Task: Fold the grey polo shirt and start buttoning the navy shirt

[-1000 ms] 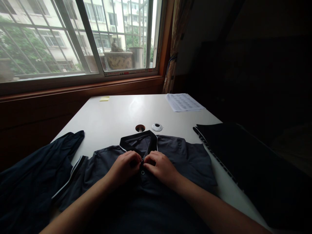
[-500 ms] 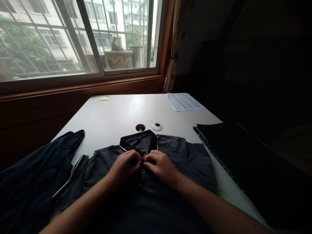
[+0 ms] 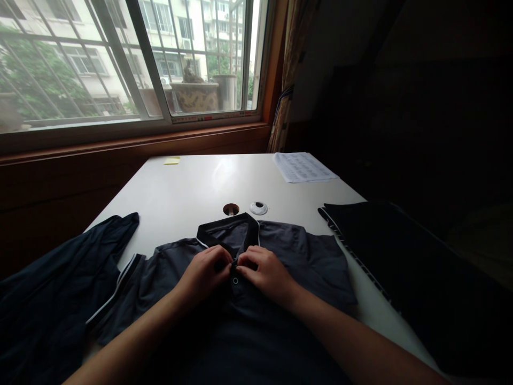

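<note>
Dark grey fabric polo shirt [image 3: 320,262] lay spread on the white desk [image 3: 192,184]. Just below its black, white-edged collar [image 3: 252,231], left hand [image 3: 206,267] and right hand [image 3: 266,270] had fingers clamped on the front placket [image 3: 235,273], with a round, pale-ringed button [image 3: 235,280] slightly farther from the collar.

The left hand [image 3: 203,269] and right hand [image 3: 265,270] pinched the front of a dark grey short-sleeved fabric polo shirt [image 3: 236,305] just below its black, white-edged collar [image 3: 252,233], their fingertips close together above a small pale-ringed round fastener [image 3: 235,280]. The shirt lay spread on a glossy white worktop [image 3: 192,192], between a crumpled dark navy cloth [image 3: 56,289] and a flat black fabric piece [image 3: 409,262]. Beyond the collar were a round hole [image 3: 231,209] and a white ring-shaped cap [image 3: 258,208]; farther back lay a yellow paper note [image 3: 172,160] and printed white sheets [image 3: 304,168].
</note>
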A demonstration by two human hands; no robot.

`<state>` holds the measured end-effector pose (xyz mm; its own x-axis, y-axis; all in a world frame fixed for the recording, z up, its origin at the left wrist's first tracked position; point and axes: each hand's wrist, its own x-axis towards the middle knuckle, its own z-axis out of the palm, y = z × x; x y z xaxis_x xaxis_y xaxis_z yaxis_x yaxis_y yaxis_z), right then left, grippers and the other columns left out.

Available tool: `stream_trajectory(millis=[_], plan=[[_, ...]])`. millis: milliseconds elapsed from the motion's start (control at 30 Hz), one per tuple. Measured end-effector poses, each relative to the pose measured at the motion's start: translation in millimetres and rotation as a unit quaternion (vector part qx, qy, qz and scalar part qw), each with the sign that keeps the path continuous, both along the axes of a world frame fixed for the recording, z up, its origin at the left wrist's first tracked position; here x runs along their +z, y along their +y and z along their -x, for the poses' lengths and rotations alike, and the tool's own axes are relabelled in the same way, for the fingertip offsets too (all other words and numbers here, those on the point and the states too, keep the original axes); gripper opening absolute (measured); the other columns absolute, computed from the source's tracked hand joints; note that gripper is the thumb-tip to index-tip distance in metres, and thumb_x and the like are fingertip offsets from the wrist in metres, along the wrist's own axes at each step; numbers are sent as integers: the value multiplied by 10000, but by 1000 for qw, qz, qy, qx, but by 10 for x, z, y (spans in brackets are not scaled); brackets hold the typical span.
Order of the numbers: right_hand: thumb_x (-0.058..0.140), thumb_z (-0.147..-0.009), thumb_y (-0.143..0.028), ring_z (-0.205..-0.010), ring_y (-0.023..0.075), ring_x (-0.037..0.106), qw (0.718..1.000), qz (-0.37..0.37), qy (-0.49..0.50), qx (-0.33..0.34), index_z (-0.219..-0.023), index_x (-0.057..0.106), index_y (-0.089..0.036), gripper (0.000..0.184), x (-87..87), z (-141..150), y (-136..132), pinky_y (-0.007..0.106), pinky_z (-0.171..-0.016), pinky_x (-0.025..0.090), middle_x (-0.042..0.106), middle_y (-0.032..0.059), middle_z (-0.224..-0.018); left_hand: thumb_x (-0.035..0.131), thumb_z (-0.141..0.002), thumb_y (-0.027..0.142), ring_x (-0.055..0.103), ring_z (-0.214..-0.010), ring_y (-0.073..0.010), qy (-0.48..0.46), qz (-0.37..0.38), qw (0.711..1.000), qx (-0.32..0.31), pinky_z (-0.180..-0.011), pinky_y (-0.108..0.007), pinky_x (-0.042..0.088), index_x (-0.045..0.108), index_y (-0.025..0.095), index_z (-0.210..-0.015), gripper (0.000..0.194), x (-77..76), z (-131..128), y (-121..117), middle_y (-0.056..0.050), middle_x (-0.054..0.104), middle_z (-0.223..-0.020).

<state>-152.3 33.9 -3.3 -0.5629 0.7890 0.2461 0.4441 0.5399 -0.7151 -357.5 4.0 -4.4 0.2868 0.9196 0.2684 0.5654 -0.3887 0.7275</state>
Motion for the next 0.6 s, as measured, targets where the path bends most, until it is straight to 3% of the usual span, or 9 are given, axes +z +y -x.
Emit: stream_trajectory(millis=[600], plan=[[720, -850, -157, -810, 160, 605, 1000, -6, -14, 4, -788, 689, -209, 86, -4, -4, 13, 287, -794, 427, 631, -11, -795, 617, -863, 144, 593, -901, -190, 15, -34, 999, 8, -842, -325, 488, 596, 203, -793, 93, -2, 2, 4, -34, 634, -913]])
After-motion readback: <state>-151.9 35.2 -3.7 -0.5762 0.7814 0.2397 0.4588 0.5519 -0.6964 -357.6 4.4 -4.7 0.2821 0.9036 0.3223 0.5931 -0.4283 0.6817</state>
